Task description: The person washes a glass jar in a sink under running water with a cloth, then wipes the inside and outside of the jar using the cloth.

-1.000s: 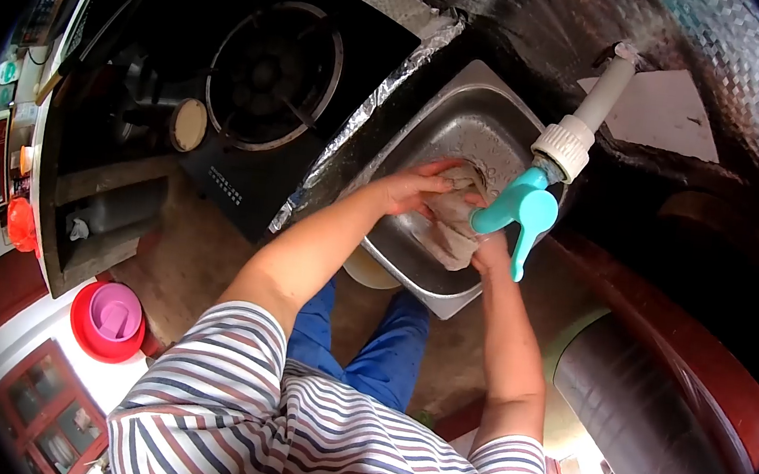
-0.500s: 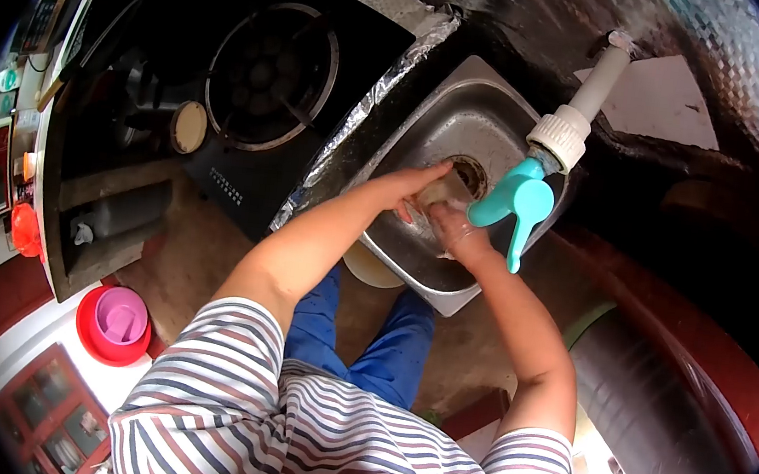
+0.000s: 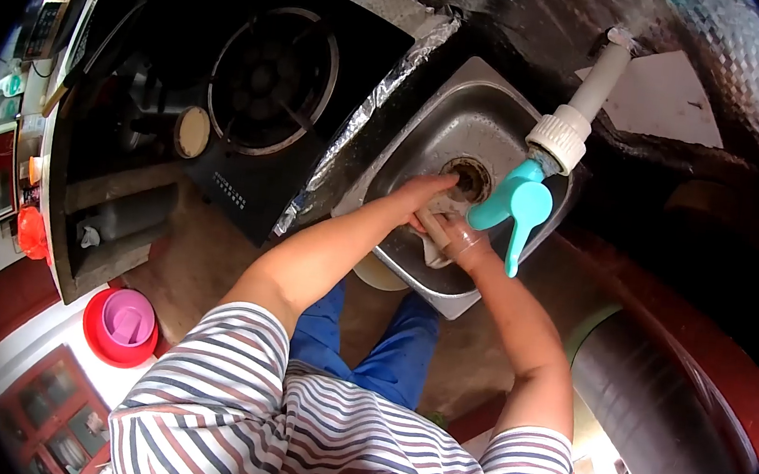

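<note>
A wet, whitish cloth [image 3: 434,253] is bunched between my two hands over the steel sink [image 3: 394,160]. My left hand [image 3: 424,196] is closed on its upper end, close to the drain hole [image 3: 471,180]. My right hand [image 3: 464,239] grips it from the other side, with a loose fold hanging below. Directly above the right hand is the turquoise tap [image 3: 515,200], its lever pointing down toward my forearm. Some fingers of both hands are hidden by the cloth and by each other.
A white pipe [image 3: 599,80] feeds the tap from the wall. Left of the sink, beyond a foil-covered edge [image 3: 370,106], sits a black gas stove [image 3: 271,82]. Pink and red basins [image 3: 128,319] stand at lower left. A large dark cylinder [image 3: 650,395] is at right.
My hands have come closer together and slightly nearer my body. The drain hole shows more now, and more of the cloth hangs below the right hand.
</note>
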`<state>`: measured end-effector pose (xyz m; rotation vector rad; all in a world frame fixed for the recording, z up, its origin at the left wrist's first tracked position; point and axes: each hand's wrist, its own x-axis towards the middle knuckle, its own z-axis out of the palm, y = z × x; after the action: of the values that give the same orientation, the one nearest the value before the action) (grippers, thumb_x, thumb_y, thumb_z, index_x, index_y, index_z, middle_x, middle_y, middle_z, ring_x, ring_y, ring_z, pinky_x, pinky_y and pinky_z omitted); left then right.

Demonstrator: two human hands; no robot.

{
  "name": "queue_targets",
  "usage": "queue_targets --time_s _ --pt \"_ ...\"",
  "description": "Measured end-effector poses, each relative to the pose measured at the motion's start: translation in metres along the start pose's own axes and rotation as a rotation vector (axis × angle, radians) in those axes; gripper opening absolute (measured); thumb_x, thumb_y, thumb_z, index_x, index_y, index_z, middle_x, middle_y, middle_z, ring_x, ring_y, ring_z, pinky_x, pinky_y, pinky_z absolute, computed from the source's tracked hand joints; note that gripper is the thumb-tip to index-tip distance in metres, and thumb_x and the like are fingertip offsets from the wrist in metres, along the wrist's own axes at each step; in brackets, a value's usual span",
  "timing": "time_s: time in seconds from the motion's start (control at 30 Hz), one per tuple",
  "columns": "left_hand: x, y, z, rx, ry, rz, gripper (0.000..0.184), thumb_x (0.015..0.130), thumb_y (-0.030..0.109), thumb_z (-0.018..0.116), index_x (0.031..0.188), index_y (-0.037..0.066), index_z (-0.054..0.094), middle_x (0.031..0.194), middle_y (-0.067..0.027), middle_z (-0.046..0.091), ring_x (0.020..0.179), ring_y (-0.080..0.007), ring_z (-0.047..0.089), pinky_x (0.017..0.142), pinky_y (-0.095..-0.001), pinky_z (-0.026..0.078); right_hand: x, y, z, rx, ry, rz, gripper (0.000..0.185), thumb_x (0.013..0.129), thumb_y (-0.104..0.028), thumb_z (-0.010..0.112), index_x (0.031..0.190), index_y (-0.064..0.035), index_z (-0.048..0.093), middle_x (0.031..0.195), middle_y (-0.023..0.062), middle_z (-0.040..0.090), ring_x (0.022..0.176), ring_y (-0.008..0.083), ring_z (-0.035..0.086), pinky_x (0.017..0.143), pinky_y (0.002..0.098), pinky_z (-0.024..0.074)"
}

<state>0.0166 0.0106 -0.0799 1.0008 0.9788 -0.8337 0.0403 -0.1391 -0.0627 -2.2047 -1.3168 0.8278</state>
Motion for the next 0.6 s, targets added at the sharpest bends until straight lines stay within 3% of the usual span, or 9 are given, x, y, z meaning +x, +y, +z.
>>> queue_targets --time_s 0.07,0.13,0.2,0.23,0.33,0.4,0.43,0.5,0.6 --pt "0.015 0.005 -0.009 0.077 -0.015 -0.028 0.058 0.084 0.053 0.054 0.128 0.016 0.049 0.117 -0.0112 0.058 0.105 -0.0306 0.057 0.083 -0.0501 0.048 0.002 -0.011 -0.026 -0.097 -0.089 -0.01 0.04 0.078 -0.018 0.059 0.118 -0.0153 0.056 0.112 0.0129 0.059 0.104 0.0315 0.056 0.088 0.0386 0.0444" --pt "0.017 0.007 -0.016 0.147 -0.034 -0.055 0.07 0.08 0.063 0.054 0.135 0.021 0.043 0.125 -0.0118 0.053 0.113 -0.0352 0.052 0.086 -0.0579 0.043 0.003 -0.014 -0.031 0.314 0.049 0.183 0.042 0.079 -0.018 0.058 0.121 -0.0147 0.054 0.114 0.0123 0.058 0.103 0.0325 0.056 0.089 0.0383 0.0441" --pt "0.014 0.006 -0.024 0.129 -0.226 0.176 0.07 0.083 0.059 0.054 0.139 0.022 0.036 0.135 -0.0112 0.045 0.121 -0.0338 0.045 0.089 -0.0582 0.041 0.006 0.003 -0.011 0.543 0.125 0.309 0.041 0.081 -0.019 0.058 0.121 -0.0135 0.054 0.115 0.0122 0.058 0.104 0.0328 0.055 0.09 0.0378 0.0438" --pt "0.0 0.01 -0.02 0.057 -0.275 0.277 0.063 0.086 0.045 0.058 0.14 0.023 0.034 0.14 -0.0092 0.039 0.126 -0.03 0.04 0.094 -0.0541 0.04 0.008 0.039 0.038 0.752 0.145 0.293 0.04 0.084 -0.02 0.057 0.122 -0.0106 0.053 0.118 0.0129 0.057 0.105 0.0317 0.055 0.091 0.0375 0.0433" --pt "-0.001 0.001 -0.016 -0.111 -0.475 0.365 0.062 0.087 0.033 0.059 0.141 0.019 0.032 0.137 -0.0068 0.043 0.125 -0.0247 0.042 0.097 -0.048 0.04 -0.013 0.024 0.015 0.826 0.28 0.168 0.039 0.089 -0.023 0.055 0.124 -0.0045 0.05 0.122 0.014 0.055 0.108 0.0279 0.054 0.092 0.0372 0.0424" --pt "0.021 -0.011 -0.017 -0.197 -0.504 0.384 0.061 0.085 0.024 0.062 0.139 0.02 0.035 0.134 -0.0074 0.047 0.122 -0.0221 0.047 0.096 -0.0438 0.042 -0.009 0.01 0.007 0.722 0.463 0.121 0.028 0.084 -0.019 0.063 0.108 -0.0067 0.055 0.103 0.0082 0.059 0.09 0.0218 0.056 0.077 0.0343 0.0457" --pt "0.027 -0.013 -0.013 -0.136 -0.375 0.351 0.057 0.086 0.028 0.06 0.137 0.018 0.038 0.13 -0.0091 0.05 0.116 -0.0239 0.051 0.09 -0.0441 0.046 -0.008 0.009 0.005 0.683 0.525 0.106 0.025 0.082 -0.018 0.065 0.103 -0.0074 0.057 0.097 0.0063 0.06 0.084 0.0198 0.056 0.073 0.0333 0.0467" --pt "0.026 -0.016 -0.007 -0.08 -0.236 0.308 0.054 0.086 0.033 0.059 0.135 0.016 0.041 0.126 -0.0107 0.053 0.111 -0.0258 0.055 0.084 -0.0443 0.051 -0.005 0.013 0.013 0.439 0.276 0.155 0.028 0.085 -0.019 0.058 0.11 -0.0086 0.057 0.106 0.0114 0.06 0.097 0.0278 0.056 0.082 0.0374 0.0456" --pt "0.01 0.001 0.005 0.174 -0.017 0.037 0.073 0.076 0.053 0.065 0.134 0.015 0.044 0.124 -0.0153 0.054 0.107 -0.0363 0.055 0.082 -0.053 0.047 -0.005 0.014 0.016 0.313 0.102 0.202 0.029 0.083 -0.018 0.055 0.111 -0.0126 0.058 0.105 0.0113 0.061 0.098 0.0321 0.057 0.083 0.0408 0.0459"
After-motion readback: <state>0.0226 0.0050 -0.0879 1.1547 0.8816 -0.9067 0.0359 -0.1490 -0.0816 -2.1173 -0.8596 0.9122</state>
